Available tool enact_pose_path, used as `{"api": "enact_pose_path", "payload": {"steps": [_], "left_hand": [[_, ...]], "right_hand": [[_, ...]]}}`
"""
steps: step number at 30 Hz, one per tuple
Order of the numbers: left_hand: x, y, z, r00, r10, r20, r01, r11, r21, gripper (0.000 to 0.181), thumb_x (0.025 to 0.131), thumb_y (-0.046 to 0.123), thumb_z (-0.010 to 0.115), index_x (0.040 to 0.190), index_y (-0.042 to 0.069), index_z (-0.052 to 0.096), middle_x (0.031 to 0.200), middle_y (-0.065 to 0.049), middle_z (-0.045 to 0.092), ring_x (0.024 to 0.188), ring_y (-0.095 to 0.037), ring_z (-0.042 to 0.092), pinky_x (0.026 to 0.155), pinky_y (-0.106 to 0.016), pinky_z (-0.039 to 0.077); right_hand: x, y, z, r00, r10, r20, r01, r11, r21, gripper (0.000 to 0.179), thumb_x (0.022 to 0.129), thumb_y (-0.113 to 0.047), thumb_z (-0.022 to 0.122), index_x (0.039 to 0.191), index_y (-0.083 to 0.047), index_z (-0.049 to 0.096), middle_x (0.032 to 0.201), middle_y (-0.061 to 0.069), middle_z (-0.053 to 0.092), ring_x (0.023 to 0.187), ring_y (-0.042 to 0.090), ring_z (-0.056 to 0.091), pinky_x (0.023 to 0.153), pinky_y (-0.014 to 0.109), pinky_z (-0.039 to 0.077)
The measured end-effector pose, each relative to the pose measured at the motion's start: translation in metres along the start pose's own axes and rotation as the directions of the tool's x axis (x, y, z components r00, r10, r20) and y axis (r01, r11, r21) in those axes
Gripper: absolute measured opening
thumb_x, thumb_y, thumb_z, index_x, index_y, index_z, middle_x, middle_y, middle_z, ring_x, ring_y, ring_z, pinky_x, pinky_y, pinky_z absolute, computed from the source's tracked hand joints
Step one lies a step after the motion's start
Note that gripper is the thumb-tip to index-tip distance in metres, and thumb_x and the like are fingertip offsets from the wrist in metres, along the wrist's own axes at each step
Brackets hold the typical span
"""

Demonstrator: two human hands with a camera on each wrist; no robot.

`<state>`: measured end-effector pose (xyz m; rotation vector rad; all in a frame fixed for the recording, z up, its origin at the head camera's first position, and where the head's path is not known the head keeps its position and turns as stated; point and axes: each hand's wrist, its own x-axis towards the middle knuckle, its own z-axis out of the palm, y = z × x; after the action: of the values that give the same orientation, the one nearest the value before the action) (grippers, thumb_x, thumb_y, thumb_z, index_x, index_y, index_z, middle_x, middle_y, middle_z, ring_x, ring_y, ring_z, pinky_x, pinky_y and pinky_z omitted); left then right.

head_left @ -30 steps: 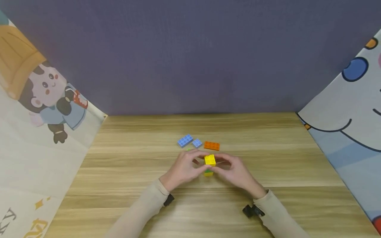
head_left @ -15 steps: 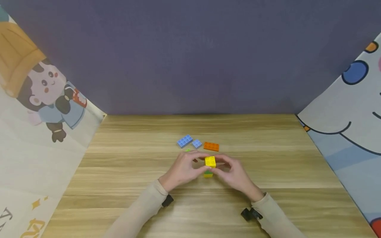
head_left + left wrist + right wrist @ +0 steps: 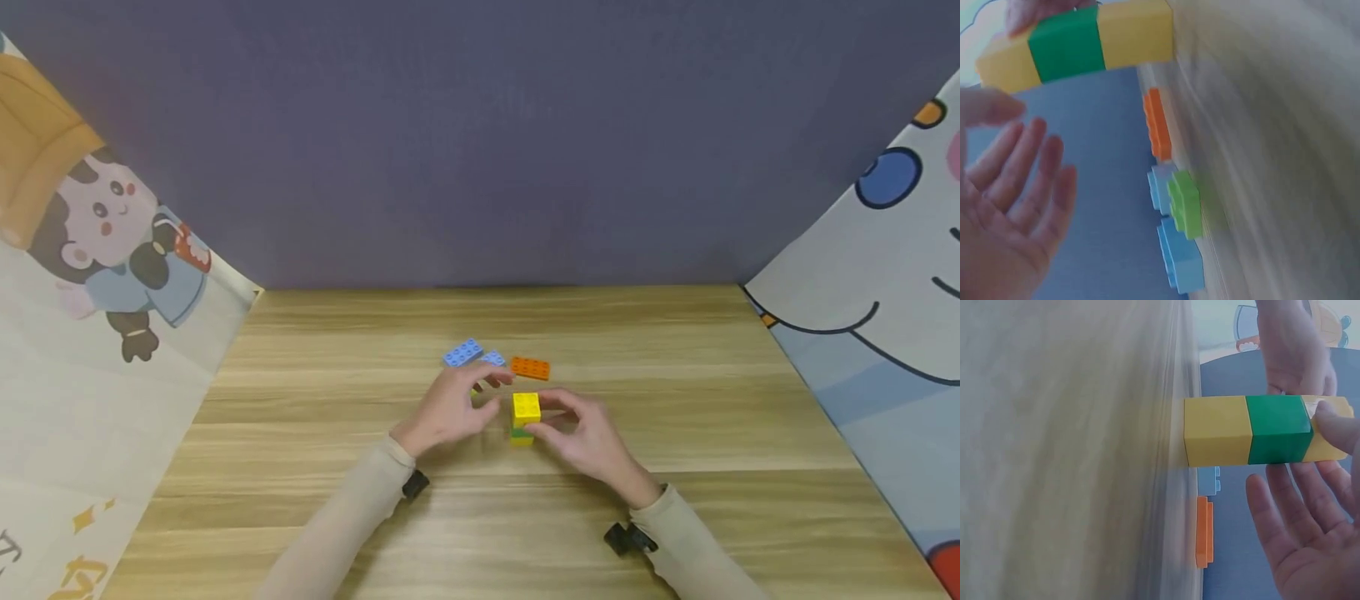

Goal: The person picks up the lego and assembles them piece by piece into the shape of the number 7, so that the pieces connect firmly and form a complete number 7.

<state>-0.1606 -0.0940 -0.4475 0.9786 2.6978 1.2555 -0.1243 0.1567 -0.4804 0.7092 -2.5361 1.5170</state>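
A tower of three toy building blocks stands upright on the table: a yellow block (image 3: 1217, 431) at the bottom, a green block (image 3: 1277, 429) in the middle and another yellow block (image 3: 526, 406) on top. My right hand (image 3: 588, 437) pinches the top block at its right side, thumb in front. To the left of the tower, my left hand (image 3: 450, 408) is apart from it, with fingers loosely bent and nothing between them. In the left wrist view a light green block (image 3: 1186, 203) lies beyond that hand; in the head view the hand mostly hides it.
Behind the hands lie a long blue block (image 3: 462, 352), a smaller blue block (image 3: 492, 358) partly covered by the left fingers, and a flat orange block (image 3: 530, 368). The wooden table (image 3: 315, 333) ends at a dark back wall (image 3: 480, 150), with printed side panels.
My left hand has let go of the tower's top yellow block and moved left, its fingers spreading apart. My right hand stays on the block, and the tower stays in place.
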Motion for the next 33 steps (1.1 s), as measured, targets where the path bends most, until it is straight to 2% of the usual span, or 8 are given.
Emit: {"api": "enact_pose_path", "payload": {"steps": [3, 7, 11, 16, 19, 25, 33], "left_hand": [[0.007, -0.004, -0.001, 0.997, -0.024, -0.069, 0.029, 0.997, 0.069, 0.029, 0.100, 0.013, 0.069, 0.128, 0.009, 0.074, 0.121, -0.004, 0.078, 0.105, -0.019, 0.072, 0.087, -0.034, 0.062], [0.014, -0.009, 0.000, 0.995, -0.016, -0.097, 0.030, 0.990, 0.139, 0.027, 0.100, 0.015, 0.071, 0.126, 0.010, 0.076, 0.119, -0.001, 0.079, 0.103, -0.017, 0.072, 0.086, -0.034, 0.061], [0.018, -0.013, 0.006, 0.995, -0.008, -0.096, 0.027, 0.981, 0.191, 0.026, 0.100, 0.016, 0.072, 0.125, 0.011, 0.076, 0.119, -0.001, 0.079, 0.103, -0.017, 0.072, 0.086, -0.035, 0.061], [0.022, -0.016, 0.015, 0.996, -0.050, -0.070, 0.066, 0.968, 0.240, 0.025, 0.103, 0.019, 0.070, 0.126, 0.013, 0.076, 0.126, -0.003, 0.078, 0.107, -0.020, 0.074, 0.090, -0.036, 0.063], [0.026, -0.017, 0.019, 0.996, -0.065, -0.058, 0.078, 0.959, 0.273, 0.027, 0.104, 0.021, 0.069, 0.129, 0.014, 0.075, 0.132, -0.004, 0.076, 0.114, -0.022, 0.074, 0.096, -0.038, 0.063], [0.037, -0.019, 0.022, 0.997, -0.062, -0.053, 0.076, 0.939, 0.336, 0.028, 0.102, 0.018, 0.071, 0.129, 0.013, 0.075, 0.132, -0.005, 0.075, 0.116, -0.023, 0.072, 0.099, -0.039, 0.062], [0.045, -0.024, 0.029, 0.998, -0.044, -0.034, 0.053, 0.925, 0.376, 0.029, 0.100, 0.016, 0.074, 0.127, 0.009, 0.075, 0.128, -0.008, 0.076, 0.119, -0.026, 0.071, 0.104, -0.042, 0.059]], "right_hand": [[0.000, 0.000, 0.000, 1.000, 0.023, -0.003, -0.023, 1.000, 0.000, 0.040, 0.088, -0.013, 0.089, 0.124, -0.003, 0.073, 0.120, 0.017, 0.078, 0.096, 0.030, 0.079, 0.082, 0.031, 0.066], [0.000, 0.001, 0.000, 0.999, 0.043, -0.005, -0.043, 0.999, -0.008, 0.041, 0.088, -0.015, 0.089, 0.124, -0.004, 0.074, 0.121, 0.016, 0.078, 0.098, 0.029, 0.078, 0.082, 0.029, 0.066], [0.000, 0.001, 0.001, 0.999, 0.044, 0.001, -0.044, 0.999, -0.003, 0.041, 0.089, -0.016, 0.089, 0.125, -0.004, 0.073, 0.121, 0.015, 0.078, 0.097, 0.028, 0.078, 0.081, 0.028, 0.066], [0.000, 0.001, 0.001, 1.000, 0.031, 0.003, -0.031, 0.999, 0.019, 0.040, 0.089, -0.017, 0.088, 0.125, -0.004, 0.074, 0.120, 0.015, 0.079, 0.095, 0.028, 0.079, 0.080, 0.029, 0.066], [0.000, 0.001, 0.001, 0.999, 0.032, -0.003, -0.032, 0.999, 0.016, 0.040, 0.089, -0.017, 0.088, 0.124, -0.005, 0.074, 0.119, 0.014, 0.079, 0.093, 0.026, 0.078, 0.079, 0.029, 0.066], [0.000, -0.001, 0.000, 0.999, 0.039, -0.014, -0.039, 0.999, 0.007, 0.040, 0.088, -0.016, 0.089, 0.124, -0.005, 0.074, 0.118, 0.014, 0.079, 0.090, 0.023, 0.078, 0.077, 0.028, 0.066], [0.000, -0.002, 0.001, 0.999, 0.033, -0.014, -0.033, 0.999, 0.013, 0.040, 0.088, -0.016, 0.089, 0.124, -0.006, 0.074, 0.118, 0.013, 0.079, 0.093, 0.024, 0.077, 0.077, 0.028, 0.065]]}}
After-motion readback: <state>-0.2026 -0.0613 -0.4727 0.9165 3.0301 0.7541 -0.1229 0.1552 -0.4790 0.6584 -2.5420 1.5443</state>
